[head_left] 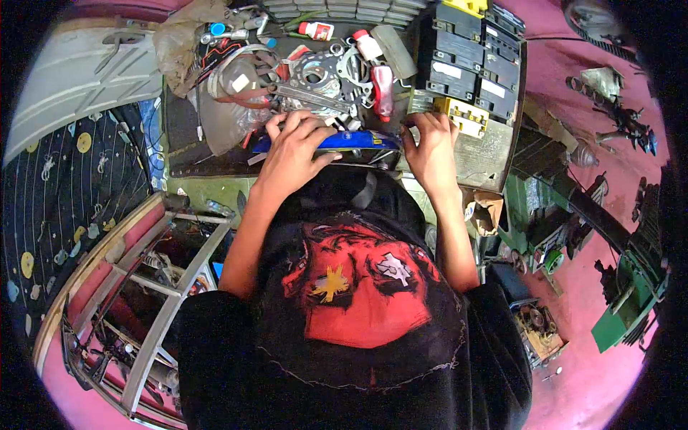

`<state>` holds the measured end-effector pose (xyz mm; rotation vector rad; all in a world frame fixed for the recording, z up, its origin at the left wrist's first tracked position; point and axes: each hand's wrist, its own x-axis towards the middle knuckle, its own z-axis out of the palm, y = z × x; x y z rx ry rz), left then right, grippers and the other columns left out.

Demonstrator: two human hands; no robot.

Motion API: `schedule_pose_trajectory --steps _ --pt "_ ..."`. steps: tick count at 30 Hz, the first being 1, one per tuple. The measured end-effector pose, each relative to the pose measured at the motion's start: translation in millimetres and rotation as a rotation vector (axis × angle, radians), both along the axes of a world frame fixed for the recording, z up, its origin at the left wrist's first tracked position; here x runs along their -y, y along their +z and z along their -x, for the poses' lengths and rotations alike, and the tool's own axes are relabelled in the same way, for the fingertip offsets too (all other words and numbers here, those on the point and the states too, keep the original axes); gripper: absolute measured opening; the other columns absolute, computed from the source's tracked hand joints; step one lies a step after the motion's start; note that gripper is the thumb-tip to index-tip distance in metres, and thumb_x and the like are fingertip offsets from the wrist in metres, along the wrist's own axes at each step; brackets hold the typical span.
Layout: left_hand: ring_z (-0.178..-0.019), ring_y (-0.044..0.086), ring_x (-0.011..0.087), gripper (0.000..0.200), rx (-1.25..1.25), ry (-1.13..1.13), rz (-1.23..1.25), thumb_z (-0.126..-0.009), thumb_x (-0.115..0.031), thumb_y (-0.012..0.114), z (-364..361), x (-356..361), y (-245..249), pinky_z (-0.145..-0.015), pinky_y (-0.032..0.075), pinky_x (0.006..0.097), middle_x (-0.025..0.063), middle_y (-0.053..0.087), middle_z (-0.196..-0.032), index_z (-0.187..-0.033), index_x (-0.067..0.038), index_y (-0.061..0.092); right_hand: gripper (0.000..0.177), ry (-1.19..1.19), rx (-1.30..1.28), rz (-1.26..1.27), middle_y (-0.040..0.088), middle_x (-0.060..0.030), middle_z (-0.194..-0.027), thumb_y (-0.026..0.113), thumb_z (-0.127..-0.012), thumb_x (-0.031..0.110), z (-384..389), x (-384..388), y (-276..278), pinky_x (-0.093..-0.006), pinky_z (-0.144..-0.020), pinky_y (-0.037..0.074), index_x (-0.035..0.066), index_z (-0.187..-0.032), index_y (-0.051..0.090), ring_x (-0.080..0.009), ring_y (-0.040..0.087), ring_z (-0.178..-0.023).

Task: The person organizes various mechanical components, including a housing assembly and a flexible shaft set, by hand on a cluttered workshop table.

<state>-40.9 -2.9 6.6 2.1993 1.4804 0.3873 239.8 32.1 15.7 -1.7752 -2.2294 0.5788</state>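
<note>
Across the near edge of the bench lies a long, narrow blue piece (364, 140) with small yellow and white markings; I cannot make out its exact kind. My left hand (295, 149) is closed over its left part, fingers on top and thumb along the near side. At the right end, my right hand (432, 147) has bent fingers pinching the darker tip. Just beyond the piece are flat metal gaskets (349, 77), a clear plastic bag (233, 89) and a red and clear packet (383, 93).
Black batteries (450, 51) stand at the back right, with a yellow part (462, 115) before them. White bottles with red caps (368, 45) and tools crowd the bench (487, 154). A metal frame (175, 287) stands at lower left, a green machine (623, 301) at right.
</note>
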Motion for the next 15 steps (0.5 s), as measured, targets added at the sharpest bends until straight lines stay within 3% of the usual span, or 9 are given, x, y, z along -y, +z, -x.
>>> schedule_pose_trajectory --steps 4,9,15 --pt "-0.127 0.056 0.0253 0.040 0.023 0.170 -0.055 -0.086 -0.038 0.082 35 6 3 -0.111 0.029 0.0490 0.0057 0.072 -0.118 -0.115 -0.012 0.077 0.018 0.053 -0.041 -0.023 0.071 -0.0149 -0.102 0.075 -0.086 0.011 41 -9 17 -0.0530 -0.102 0.042 0.004 -0.103 0.071 -0.0379 0.061 -0.106" --pt "-0.121 0.059 0.0260 0.022 -0.026 0.458 -0.161 -0.088 -0.022 0.079 127 18 -17 -0.105 0.030 0.0472 0.0059 0.075 -0.113 -0.108 -0.013 0.077 0.018 0.220 -0.014 -0.056 0.073 -0.0112 -0.102 0.077 -0.087 0.013 130 -21 30 -0.0498 -0.101 0.042 0.007 -0.103 0.075 -0.0356 0.062 -0.107" --pt "-0.119 0.059 0.0253 0.022 -0.177 0.526 -0.156 -0.089 -0.010 0.073 241 13 -59 -0.105 0.031 0.0479 0.0027 0.075 -0.116 -0.110 -0.014 0.078 0.015 0.445 0.037 -0.069 0.074 -0.0110 -0.102 0.075 -0.086 0.016 251 -9 12 -0.0523 -0.099 0.044 0.006 -0.098 0.073 -0.0348 0.063 -0.109"
